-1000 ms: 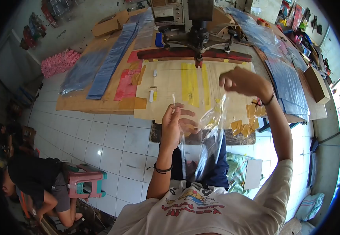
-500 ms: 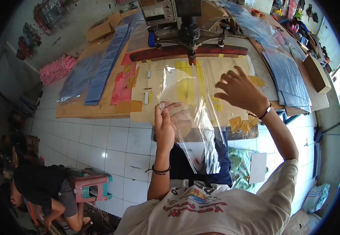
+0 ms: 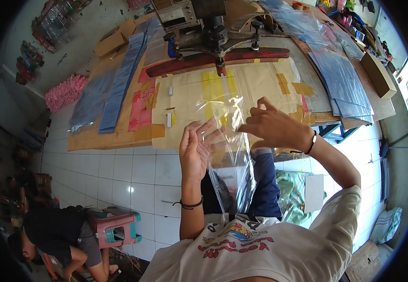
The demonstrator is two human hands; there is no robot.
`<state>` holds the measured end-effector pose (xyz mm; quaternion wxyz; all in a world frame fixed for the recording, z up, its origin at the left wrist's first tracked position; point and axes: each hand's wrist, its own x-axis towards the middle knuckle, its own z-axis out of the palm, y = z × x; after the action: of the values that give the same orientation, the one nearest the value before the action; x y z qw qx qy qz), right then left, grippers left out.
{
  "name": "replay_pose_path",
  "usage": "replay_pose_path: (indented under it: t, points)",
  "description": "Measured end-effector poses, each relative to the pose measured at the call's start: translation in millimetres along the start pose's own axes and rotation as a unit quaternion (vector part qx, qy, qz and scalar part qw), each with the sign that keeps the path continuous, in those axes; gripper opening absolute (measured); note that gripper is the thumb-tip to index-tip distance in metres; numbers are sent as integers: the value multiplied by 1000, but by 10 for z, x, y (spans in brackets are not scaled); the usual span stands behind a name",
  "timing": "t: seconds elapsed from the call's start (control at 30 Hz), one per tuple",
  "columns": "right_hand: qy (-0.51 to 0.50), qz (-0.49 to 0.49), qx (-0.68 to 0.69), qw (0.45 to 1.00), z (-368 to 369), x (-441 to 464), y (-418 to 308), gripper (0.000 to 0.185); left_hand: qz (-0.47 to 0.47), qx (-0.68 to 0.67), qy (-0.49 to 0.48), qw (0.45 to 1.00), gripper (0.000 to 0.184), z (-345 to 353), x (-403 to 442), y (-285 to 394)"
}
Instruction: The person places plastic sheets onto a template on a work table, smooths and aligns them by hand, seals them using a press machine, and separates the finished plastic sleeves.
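A clear plastic sheet (image 3: 234, 164), possibly a bag, hangs from the table edge down over my lap, with bright glare along its folds. My left hand (image 3: 197, 148) holds its left side, the thumb on top and the spread fingers showing through the film. At the right side of the film is my right hand (image 3: 277, 127), its fingers bent and apart, the fingertips touching or very close to the plastic. Beyond both hands, the heat-press-like machine (image 3: 220, 37) stands with a long red bar (image 3: 166, 69) over the taped work surface (image 3: 180, 101).
Stacks of bluish plastic sheets lie at left (image 3: 124, 84) and right (image 3: 342, 84). An open cardboard box (image 3: 114, 37) sits at the back left. On the floor at lower left, a person (image 3: 55, 230) bends beside a pink and green stool (image 3: 117, 228).
My right hand has moved left and down to the plastic sheet. The sheet's upper end has dropped toward me and its folds have gathered. The camera view has shifted slightly.
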<state>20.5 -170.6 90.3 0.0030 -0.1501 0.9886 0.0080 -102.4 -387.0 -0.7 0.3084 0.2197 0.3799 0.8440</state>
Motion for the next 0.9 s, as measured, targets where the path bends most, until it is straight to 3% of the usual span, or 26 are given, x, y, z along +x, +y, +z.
replay_pose_path:
  t: [0.07,0.1,0.17,0.2,0.3,0.33,0.37,0.47,0.6,0.7,0.73,0.83,0.9]
  points:
    - [-28,-9,-58,998,39,-62,121,32,13,-12,11,1000,32,-47,24,23]
    - [-2,34,-123,992,72,-101,178,23,21,-18,16,999,32,-65,44,43]
    - [48,119,-250,960,132,-168,259,23,33,1,53,998,37,-50,72,55]
    - [-8,176,-216,960,28,-101,218,16,40,13,73,996,40,6,92,60]
    - [151,154,-19,976,343,5,27,27,54,2,85,995,48,174,128,-13]
    - [97,157,3,983,418,23,-83,52,54,-7,84,995,52,210,103,-54]
    - [53,196,22,979,523,28,-193,64,55,-1,79,995,54,217,79,-100]
    - [10,204,-40,978,755,54,-121,68,48,18,106,993,58,198,-27,-132]
    - [-7,186,1,983,705,48,232,71,188,256,181,931,49,-103,-48,-6]
    - [-13,182,37,982,655,91,283,73,290,500,51,814,41,-140,92,303]
    - [-9,181,44,982,641,119,263,73,251,516,-12,819,35,30,132,422]
    - [5,175,62,983,647,219,239,73,192,702,-151,669,37,48,384,388]
    - [10,181,69,981,676,200,288,71,115,685,-171,698,38,-28,434,373]
